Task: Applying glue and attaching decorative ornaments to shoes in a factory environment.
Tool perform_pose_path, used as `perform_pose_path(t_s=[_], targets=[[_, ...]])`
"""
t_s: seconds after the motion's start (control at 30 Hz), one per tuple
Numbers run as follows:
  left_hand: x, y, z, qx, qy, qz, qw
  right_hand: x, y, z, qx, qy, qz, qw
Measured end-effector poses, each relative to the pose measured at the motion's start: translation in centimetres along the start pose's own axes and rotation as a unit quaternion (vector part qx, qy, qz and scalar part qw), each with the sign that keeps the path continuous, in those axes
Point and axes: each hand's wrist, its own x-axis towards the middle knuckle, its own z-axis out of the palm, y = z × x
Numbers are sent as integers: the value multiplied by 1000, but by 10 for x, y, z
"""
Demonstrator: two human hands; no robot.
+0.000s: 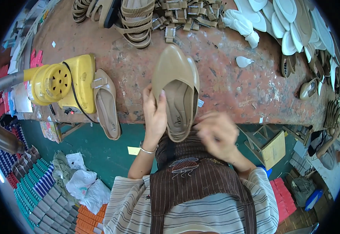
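Left hand (154,113) is clamped on the side of a tan shoe (176,89), held up over the workbench (232,78) edge. Right hand (216,134) is blurred just beside the heel, can't tell its grip. Looks like mid-check of the insole; next prob needs a steady hold.

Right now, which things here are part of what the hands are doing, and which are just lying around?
In hand: left hand holding tan shoe; right hand, blurred, beside its heel.

Lying about: second tan shoe, yellow machine, strappy sandals, white insoles, workbench.
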Motion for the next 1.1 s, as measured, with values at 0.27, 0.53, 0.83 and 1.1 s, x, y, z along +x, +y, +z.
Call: perform_pose_path(t_s=[0.27,0.53,0.83,1.1], targets=[[29,20,-51,-187,228,-172,940,3,34,30,52,-55,414,907],[24,-14,-59,91,-48,-165,981,7,74,-1,161,-36,383,909],[-11,33,-23,370,-41,-6,928,-18,81,-27,60,238,367,897],[-28,41,48,-430,-183,-304,830,30,136,-41,-168,250,227,926]])
